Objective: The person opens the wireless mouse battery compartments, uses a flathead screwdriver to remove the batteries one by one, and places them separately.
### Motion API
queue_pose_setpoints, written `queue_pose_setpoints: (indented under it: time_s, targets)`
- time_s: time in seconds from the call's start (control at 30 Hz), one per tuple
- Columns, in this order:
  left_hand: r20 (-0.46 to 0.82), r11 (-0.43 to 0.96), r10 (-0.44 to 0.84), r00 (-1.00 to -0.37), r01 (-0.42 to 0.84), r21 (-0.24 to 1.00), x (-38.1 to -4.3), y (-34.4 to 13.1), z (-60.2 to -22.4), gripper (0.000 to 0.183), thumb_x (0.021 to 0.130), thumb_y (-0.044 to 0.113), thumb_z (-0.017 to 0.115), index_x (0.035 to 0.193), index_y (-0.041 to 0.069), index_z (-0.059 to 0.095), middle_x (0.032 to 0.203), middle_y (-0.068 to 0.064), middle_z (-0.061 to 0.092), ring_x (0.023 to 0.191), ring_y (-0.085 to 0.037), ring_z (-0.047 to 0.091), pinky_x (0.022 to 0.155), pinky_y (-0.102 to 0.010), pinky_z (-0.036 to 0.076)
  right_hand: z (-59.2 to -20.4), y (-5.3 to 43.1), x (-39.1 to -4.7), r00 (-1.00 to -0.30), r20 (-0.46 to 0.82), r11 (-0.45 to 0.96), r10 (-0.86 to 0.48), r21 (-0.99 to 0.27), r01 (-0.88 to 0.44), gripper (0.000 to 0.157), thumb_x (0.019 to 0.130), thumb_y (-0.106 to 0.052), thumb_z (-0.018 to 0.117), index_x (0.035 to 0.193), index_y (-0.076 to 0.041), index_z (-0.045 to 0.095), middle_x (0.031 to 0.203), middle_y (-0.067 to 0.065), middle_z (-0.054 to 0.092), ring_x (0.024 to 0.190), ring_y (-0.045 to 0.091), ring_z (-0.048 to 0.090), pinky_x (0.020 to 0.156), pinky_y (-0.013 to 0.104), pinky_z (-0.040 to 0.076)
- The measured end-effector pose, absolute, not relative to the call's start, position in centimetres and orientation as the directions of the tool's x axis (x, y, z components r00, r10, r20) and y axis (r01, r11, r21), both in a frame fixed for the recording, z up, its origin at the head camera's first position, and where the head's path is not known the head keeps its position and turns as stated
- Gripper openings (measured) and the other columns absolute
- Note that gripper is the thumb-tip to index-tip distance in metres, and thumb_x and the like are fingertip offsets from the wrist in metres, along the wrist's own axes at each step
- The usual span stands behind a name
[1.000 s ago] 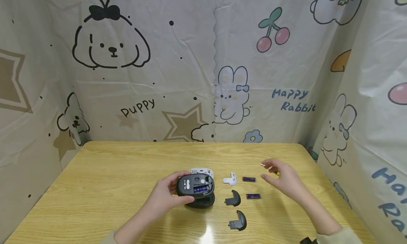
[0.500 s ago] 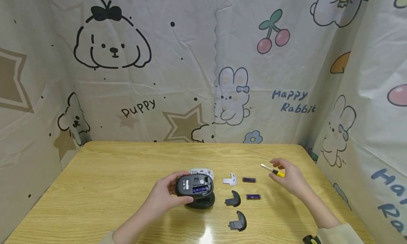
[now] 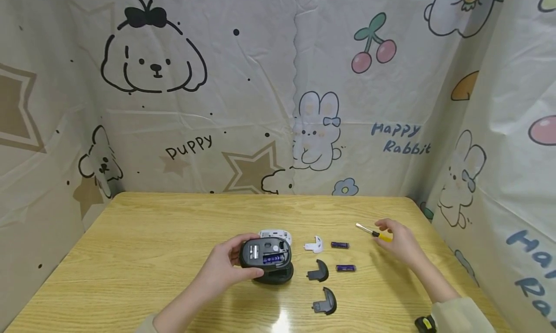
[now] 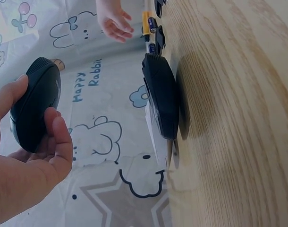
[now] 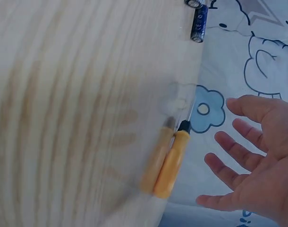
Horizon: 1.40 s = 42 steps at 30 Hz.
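My left hand [image 3: 223,264] holds a black computer mouse [image 3: 256,251] by its edges, underside up, raised over the table. Its battery bay is uncovered and a blue battery [image 3: 272,258] sits inside. In the left wrist view this mouse [image 4: 36,104] is between thumb and fingers. A second black mouse [image 3: 278,277] lies on the table below it, with a white mouse [image 3: 284,235] behind. My right hand [image 5: 262,156] has its fingers spread and nothing in them. It is beside a small screwdriver [image 5: 172,165] with a yellow handle, lying on the table.
Right of the mice, a white battery cover [image 3: 317,245], a black cover [image 3: 321,271] and a dark grey cover [image 3: 328,302] form a column. Two loose batteries, one farther back [image 3: 340,245] and one nearer [image 3: 346,268], lie beside them. A printed curtain [image 3: 256,106] hangs behind the table.
My right hand has drawn back to the right, uncovering more of the screwdriver, which stays in place. The left hand and its mouse have hardly moved.
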<state>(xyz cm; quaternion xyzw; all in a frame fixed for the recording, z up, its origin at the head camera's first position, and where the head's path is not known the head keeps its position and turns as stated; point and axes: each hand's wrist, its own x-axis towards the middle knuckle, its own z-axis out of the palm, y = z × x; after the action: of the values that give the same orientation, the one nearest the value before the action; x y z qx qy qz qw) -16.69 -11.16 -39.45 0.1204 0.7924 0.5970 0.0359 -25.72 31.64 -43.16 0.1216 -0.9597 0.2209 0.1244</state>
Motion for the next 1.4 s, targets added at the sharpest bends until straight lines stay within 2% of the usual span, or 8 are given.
queue_pose_setpoints:
  time_s: [0.5,0.83,1.1,1.4]
  targets:
    - [0.074,0.278,0.231,-0.97,0.138,0.951,-16.6,-11.5,-39.2,0.067,0.066,0.019,0.086,0.126,0.014,0.057,0.121,-0.009,0.061,0.097,-0.017,0.062,0.083,-0.027,0.052,-44.9,33.1,-27.8,-0.968,0.191,0.898,-0.165,-0.377,-0.227,0.03,0.079,-0.007,0.071,0.106,0.004,0.061,0.093,0.017,0.064,0.087,0.034,0.06,0.077,0.051,0.05]
    - [0.065,0.266,0.233,-0.97,0.128,0.955,-16.8,-11.7,-39.7,0.068,0.064,0.021,0.087,0.125,0.017,0.058,0.122,-0.009,0.061,0.098,-0.019,0.062,0.081,-0.023,0.052,-45.5,33.7,-29.1,-0.972,0.148,0.892,-0.183,-0.39,-0.227,0.022,0.078,-0.005,0.069,0.097,0.002,0.061,0.087,0.012,0.063,0.081,0.027,0.058,0.072,0.045,0.05]
    - [0.074,0.279,0.235,-0.969,0.14,0.95,-16.8,-11.8,-39.7,0.068,0.064,0.021,0.087,0.126,0.016,0.058,0.122,-0.009,0.06,0.096,-0.019,0.062,0.08,-0.025,0.052,-45.7,33.9,-29.2,-0.979,0.104,0.904,-0.173,-0.377,-0.2,0.026,0.072,0.0,0.068,0.097,0.001,0.061,0.086,0.012,0.06,0.08,0.027,0.055,0.071,0.043,0.048]
    - [0.083,0.272,0.239,-0.968,0.149,0.951,-16.8,-11.8,-39.7,0.068,0.064,0.02,0.087,0.125,0.015,0.058,0.12,-0.01,0.061,0.096,-0.018,0.062,0.081,-0.025,0.052,-45.8,34.1,-29.5,-0.977,0.099,0.905,-0.189,-0.368,-0.212,0.023,0.072,0.003,0.066,0.094,0.0,0.06,0.08,0.007,0.056,0.074,0.021,0.051,0.065,0.037,0.045]
